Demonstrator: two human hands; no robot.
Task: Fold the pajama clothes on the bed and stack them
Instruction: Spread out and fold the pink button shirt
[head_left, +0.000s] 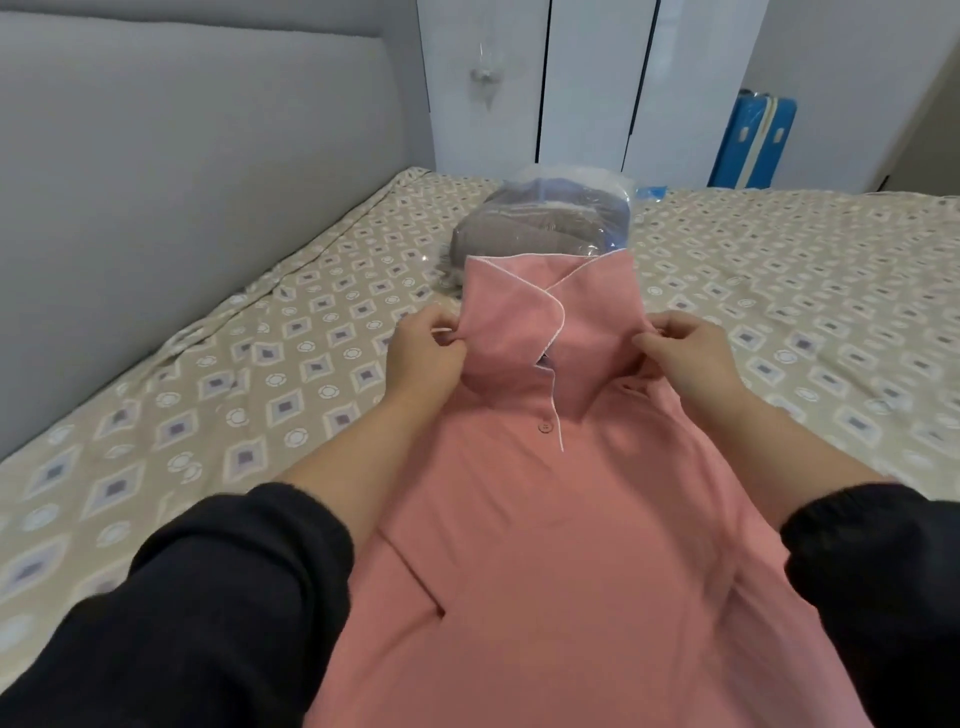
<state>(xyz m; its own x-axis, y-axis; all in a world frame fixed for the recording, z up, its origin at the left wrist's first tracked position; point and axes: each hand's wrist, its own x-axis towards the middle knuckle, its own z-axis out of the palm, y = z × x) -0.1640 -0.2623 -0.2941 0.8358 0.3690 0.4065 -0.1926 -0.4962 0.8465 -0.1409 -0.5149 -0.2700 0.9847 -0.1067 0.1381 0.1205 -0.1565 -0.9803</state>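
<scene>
I'm looking into a bedroom in a home. A bed (156, 415) fills my view from 9 to 3 o'clock, covered by a beige sheet (805, 291) printed with diamonds and rings. A grey padded headboard (182, 156) rises at 10 o'clock. White wardrobe doors (587, 78) stand at 12 o'clock beyond the far edge, with a blue zipped case (753, 140) upright beside them at 1 o'clock. A clear plastic bag (545, 218) of folded clothing lies on the sheet at 12 o'clock.

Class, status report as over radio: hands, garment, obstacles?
Left hand and right hand each pinch the pink white-piped pajama top at its shoulders. Clear plastic bag of grey clothes lies beyond it.
</scene>
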